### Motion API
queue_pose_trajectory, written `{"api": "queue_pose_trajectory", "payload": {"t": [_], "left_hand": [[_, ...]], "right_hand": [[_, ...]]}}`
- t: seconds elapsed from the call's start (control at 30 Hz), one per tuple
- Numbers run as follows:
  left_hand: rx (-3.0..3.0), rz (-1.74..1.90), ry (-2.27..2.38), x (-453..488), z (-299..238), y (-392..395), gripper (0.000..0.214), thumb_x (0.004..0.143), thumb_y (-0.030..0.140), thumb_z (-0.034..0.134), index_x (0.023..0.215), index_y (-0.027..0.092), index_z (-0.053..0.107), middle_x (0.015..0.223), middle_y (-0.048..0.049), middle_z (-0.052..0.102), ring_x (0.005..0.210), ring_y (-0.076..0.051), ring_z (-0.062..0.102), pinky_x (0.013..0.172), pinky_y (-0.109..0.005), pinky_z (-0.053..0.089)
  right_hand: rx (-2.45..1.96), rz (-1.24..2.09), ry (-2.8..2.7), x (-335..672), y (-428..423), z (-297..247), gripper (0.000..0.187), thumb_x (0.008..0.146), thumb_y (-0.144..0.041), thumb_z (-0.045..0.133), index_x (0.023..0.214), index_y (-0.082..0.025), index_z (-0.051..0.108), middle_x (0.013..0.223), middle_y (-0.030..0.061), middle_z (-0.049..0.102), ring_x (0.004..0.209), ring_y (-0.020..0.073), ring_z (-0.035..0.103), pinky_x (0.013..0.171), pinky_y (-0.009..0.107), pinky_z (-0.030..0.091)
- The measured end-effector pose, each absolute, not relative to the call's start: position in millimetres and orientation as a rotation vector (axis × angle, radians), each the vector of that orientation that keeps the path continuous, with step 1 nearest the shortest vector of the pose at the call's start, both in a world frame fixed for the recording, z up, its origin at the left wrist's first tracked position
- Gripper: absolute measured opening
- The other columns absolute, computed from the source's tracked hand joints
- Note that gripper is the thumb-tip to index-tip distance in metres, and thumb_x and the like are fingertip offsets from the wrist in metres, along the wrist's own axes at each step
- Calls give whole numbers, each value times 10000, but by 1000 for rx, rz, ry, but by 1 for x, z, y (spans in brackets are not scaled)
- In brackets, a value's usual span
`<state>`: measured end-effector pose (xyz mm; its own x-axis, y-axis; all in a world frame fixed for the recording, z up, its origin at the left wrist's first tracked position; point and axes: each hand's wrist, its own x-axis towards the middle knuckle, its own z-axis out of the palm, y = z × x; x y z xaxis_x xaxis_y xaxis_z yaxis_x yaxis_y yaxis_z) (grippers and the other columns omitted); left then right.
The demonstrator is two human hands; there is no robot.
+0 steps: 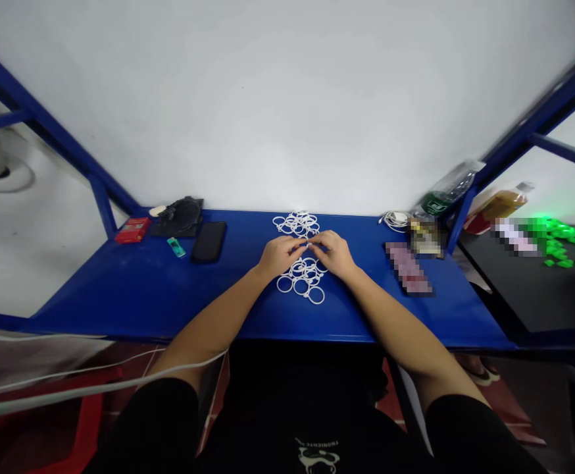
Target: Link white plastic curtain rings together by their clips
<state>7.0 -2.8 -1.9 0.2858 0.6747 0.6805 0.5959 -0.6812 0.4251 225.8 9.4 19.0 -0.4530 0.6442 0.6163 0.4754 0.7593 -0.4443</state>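
My left hand [278,255] and my right hand [335,254] meet over the middle of the blue table [238,296]. Their fingertips pinch a small white ring [308,245] between them; most of it is hidden by the fingers. A loose pile of thin white rings [301,275], each with a little knob, lies just below my hands. Beyond my fingers, near the wall, is a second cluster of similar white rings [296,225]. Both hands are closed at the fingertips.
Left on the table are a black phone [208,241], a green packet [175,247], a red box [133,230] and black plastic [181,216]. Rightward lie a white cable [395,220], a plastic bottle [448,194] and blurred-out items. Blue frame posts flank the table; a white cord crosses my left arm.
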Motion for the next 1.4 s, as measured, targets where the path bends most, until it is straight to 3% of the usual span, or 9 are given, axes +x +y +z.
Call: {"api": "queue_pose_trajectory", "payload": {"t": [0.17,0.37,0.53,0.7,0.9,1.0,1.17,1.4], "left_hand": [[2481,1399,1234,8,2,-4,175,991,311,670,925,213,799,739,-20,716,713,-157,661,720,-298,527],[2468,1395,1252,10,4,-6,175,987,312,664,915,218,793,704,-10,695,684,-158,640,711,-304,516],[2463,1394,1255,9,4,-5,166,984,291,663,901,216,785,717,-10,698,704,-162,640,750,-319,522],[2413,1304,1306,7,3,-1,92,958,253,703,959,207,783,888,-36,749,879,-193,682,881,-365,545],[2413,1116,1294,5,-6,4,94,927,244,753,1007,208,787,995,-49,761,987,-223,688,952,-404,547],[2403,1113,1287,5,-8,5,93,930,243,750,1006,206,788,989,-47,766,978,-219,692,945,-402,551],[2366,1124,1304,5,-6,4,142,932,244,745,1063,199,777,970,-46,766,964,-213,700,938,-400,559],[2306,1250,1234,4,-1,1,351,997,253,653,1341,190,676,1012,-45,774,957,-191,711,952,-390,576]], "right_hand": [[-783,303,-2138,221,5,22,138,1024,-308,632,1024,-256,760,989,69,774,940,232,704,898,413,566],[-745,347,-2093,220,5,21,129,1014,-282,650,969,-240,763,948,61,772,914,218,700,896,389,555],[-791,469,-2104,222,13,14,186,991,-403,694,977,-234,773,916,53,773,849,210,698,832,366,549],[-965,325,-2255,235,27,10,262,1020,-401,627,1160,-231,769,1107,92,780,1039,267,684,990,446,500],[-1379,166,-2337,243,31,8,414,1017,-408,611,1393,-250,687,1414,125,660,1310,350,547,1116,529,408],[-1466,165,-2372,243,30,9,308,986,-408,666,1240,-263,763,1359,107,693,1279,346,565,1102,533,401],[-1381,199,-2320,242,33,12,147,968,-294,665,934,-227,791,1063,86,778,1006,268,660,977,437,465],[-916,286,-2153,234,22,18,243,1025,-401,621,1014,-238,800,1046,74,804,1019,252,708,992,443,515]]}}
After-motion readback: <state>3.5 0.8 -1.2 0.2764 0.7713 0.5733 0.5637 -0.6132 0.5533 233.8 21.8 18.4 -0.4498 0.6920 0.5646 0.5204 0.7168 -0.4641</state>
